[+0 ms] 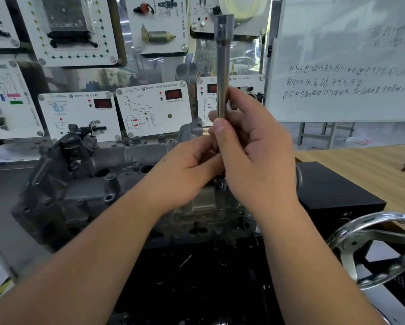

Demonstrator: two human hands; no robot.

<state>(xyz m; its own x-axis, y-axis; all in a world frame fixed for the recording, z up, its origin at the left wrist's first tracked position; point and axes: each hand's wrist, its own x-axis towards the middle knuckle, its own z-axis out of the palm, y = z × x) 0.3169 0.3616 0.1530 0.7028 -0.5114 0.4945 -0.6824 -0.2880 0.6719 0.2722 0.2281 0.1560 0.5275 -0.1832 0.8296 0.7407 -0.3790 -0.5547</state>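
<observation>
A long, silvery steel socket tube [222, 66] is standing upright in the air, its open hexagonal end pointing up, above the middle of a grey cast-metal engine cylinder head [79, 184]. The right hand [255, 156] is gripping the tube's lower half, with the thumb pressing on the near side and the fingers wrapping round the far side. The left hand [187, 170] is pinching the tube's bottom end just under the right thumb, its fingers curling inward. The very tip of the tube is hiding behind both hands.

The cylinder head is sitting on a dark stand. A shiny chrome spoked handwheel [370, 219] is showing at the lower right. Just beyond it, a flat black box [332, 188] is lying on a light wood-grain counter [360, 160]. Behind the engine, white instrument panels with red digital displays [154, 106] are hanging on a clear wall. A whiteboard with handwritten lines [349, 55] is standing to the right of them.
</observation>
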